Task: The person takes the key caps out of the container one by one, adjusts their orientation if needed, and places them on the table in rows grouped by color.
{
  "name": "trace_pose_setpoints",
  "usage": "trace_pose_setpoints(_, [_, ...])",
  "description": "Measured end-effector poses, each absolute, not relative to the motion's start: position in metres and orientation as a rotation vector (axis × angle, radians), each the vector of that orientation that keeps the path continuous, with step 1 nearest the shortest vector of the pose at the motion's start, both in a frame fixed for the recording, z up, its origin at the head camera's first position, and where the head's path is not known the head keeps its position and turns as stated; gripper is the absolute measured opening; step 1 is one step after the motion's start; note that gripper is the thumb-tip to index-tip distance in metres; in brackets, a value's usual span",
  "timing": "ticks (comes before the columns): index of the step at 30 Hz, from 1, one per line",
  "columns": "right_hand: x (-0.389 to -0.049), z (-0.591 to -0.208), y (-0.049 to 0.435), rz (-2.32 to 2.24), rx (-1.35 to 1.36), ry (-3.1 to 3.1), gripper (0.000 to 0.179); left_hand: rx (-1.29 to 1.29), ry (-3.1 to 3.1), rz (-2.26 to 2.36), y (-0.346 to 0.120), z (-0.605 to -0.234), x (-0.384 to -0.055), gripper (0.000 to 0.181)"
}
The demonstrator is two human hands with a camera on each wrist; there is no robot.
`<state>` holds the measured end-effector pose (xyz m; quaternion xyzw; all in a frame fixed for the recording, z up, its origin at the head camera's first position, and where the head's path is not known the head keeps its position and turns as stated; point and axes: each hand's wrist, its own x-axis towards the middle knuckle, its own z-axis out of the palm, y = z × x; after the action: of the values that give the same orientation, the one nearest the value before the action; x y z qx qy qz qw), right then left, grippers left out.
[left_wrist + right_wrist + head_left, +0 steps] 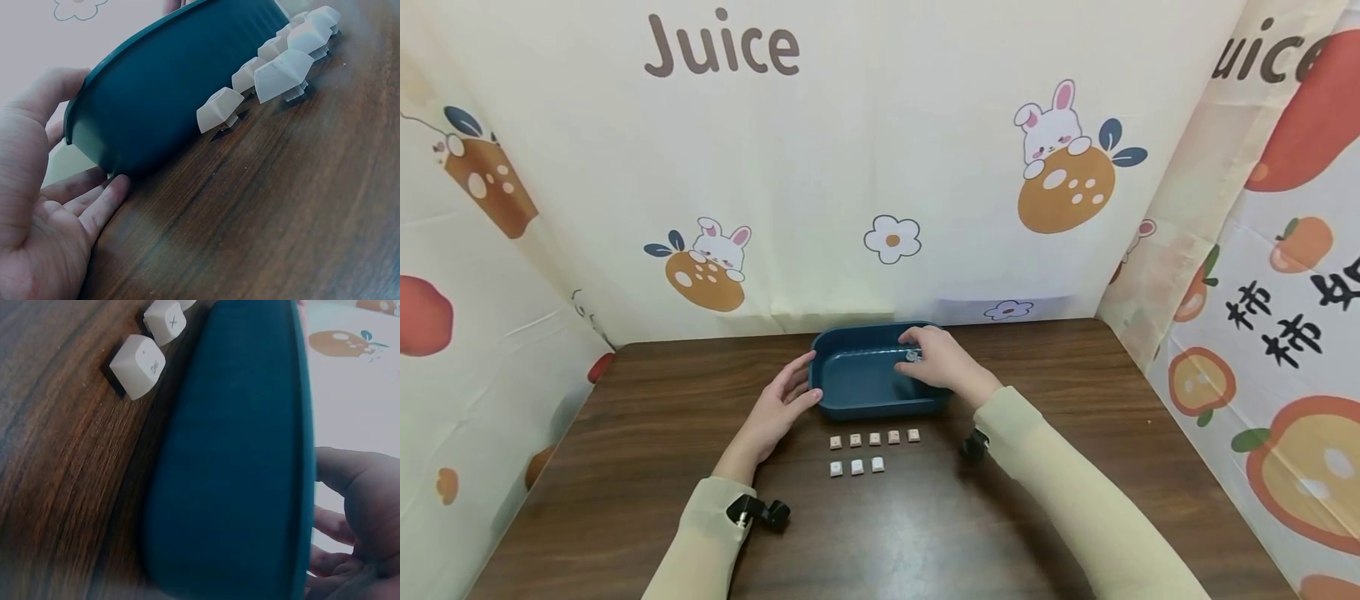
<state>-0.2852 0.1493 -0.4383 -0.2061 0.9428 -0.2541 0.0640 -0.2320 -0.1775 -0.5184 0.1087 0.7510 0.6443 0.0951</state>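
A dark blue tray [868,410] stands near the back of the table. My left hand [786,398] spans its left end; in the left wrist view the thumb touches the rim and the other fingers lie low along the outside. Over the tray's right end is my right hand [943,358], thumb and fingers spread apart. Between them shows a small clear-and-whitish thing [913,356], too small to make out. Several pale keycaps form a back row [875,438] in front of the tray, with three white keycaps [857,467] nearer me. One keycap [139,365] reads Del.
A brown wooden table [700,400] bears everything. A printed curtain [820,167] hangs along its back edge, and more printed cloth [1262,350] closes off the right side. Each sleeve carries a black wrist mount, such as the left mount [758,512].
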Motion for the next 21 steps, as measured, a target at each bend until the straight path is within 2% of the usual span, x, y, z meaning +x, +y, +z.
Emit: trace_pose_setpoints(21, [-0.306,-0.466,0.135,-0.752,-0.411,2.861,0.041,0.328,2.222,1.922,-0.177,-0.517,-0.231,0.071])
